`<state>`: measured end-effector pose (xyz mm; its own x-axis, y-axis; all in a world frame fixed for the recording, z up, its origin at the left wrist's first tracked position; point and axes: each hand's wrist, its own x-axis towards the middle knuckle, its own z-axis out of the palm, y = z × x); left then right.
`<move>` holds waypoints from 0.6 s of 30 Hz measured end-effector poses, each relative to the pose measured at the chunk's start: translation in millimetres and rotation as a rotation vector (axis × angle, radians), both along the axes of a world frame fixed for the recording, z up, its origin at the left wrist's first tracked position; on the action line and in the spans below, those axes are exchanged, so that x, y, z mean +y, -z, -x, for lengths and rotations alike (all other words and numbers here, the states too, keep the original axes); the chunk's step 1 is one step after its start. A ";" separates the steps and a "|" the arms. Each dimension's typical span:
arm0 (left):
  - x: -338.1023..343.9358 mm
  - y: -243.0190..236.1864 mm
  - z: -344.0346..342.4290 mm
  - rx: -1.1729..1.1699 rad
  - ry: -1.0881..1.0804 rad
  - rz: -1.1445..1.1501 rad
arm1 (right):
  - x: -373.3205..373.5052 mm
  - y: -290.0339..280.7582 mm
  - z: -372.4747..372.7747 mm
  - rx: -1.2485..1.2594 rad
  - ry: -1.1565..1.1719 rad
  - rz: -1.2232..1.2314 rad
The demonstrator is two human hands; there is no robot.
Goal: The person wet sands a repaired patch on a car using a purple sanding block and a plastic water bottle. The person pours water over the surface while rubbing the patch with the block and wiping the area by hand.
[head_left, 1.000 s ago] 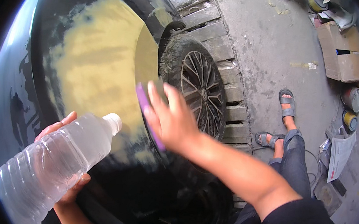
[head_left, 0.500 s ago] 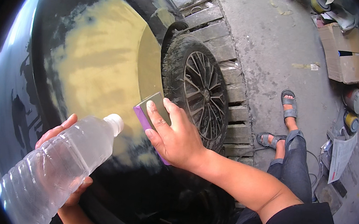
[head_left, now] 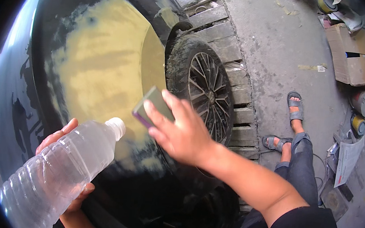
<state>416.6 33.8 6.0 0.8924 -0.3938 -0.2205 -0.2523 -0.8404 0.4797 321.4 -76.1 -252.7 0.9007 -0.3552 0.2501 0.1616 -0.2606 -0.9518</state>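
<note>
My right hand [head_left: 180, 134] grips a flat sanding block [head_left: 151, 106], grey on top with a purple underside, lifted off the car's rear fender [head_left: 103, 65], which is dark and covered by a broad yellowish filler patch. My left hand [head_left: 62, 139] holds a clear plastic bottle [head_left: 58, 172] with a white cap, tilted with its neck toward the fender. The block hangs just right of the bottle cap, above the lower edge of the filler patch.
A rear wheel [head_left: 202, 91] with a dark spoked rim stands right of the fender on wooden slats [head_left: 235, 75]. My sandalled feet [head_left: 290, 121] rest on grey concrete. A cardboard box [head_left: 348, 56], paint cans [head_left: 360, 112] and papers [head_left: 346, 160] lie at the right.
My right hand has drawn the sanding block down and back off the fender, turning its grey face upward. The bottle in my left hand has barely moved.
</note>
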 end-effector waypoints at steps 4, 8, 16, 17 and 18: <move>-5.9 4.3 1.9 -0.025 -0.004 0.036 | -37.2 40.1 -95.5 0.152 0.041 0.027; -0.5 0.4 0.7 -0.003 -0.026 0.025 | -38.5 42.7 -99.5 0.146 0.000 -0.085; 0.5 -3.5 -0.8 0.029 -0.032 -0.022 | -14.0 5.7 -33.3 0.042 -0.009 -0.060; -1.4 -3.2 -0.4 0.018 -0.032 -0.010 | -18.9 18.9 -61.9 0.092 0.022 -0.067; -2.8 -2.4 0.3 0.007 -0.032 0.000 | -28.3 32.2 -93.7 0.153 0.024 -0.132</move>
<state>416.2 31.0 8.3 0.9030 -0.3653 -0.2263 -0.2222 -0.8477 0.4816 415.1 -104.4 -284.9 0.9156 -0.3974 0.0612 0.0082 -0.1337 -0.9910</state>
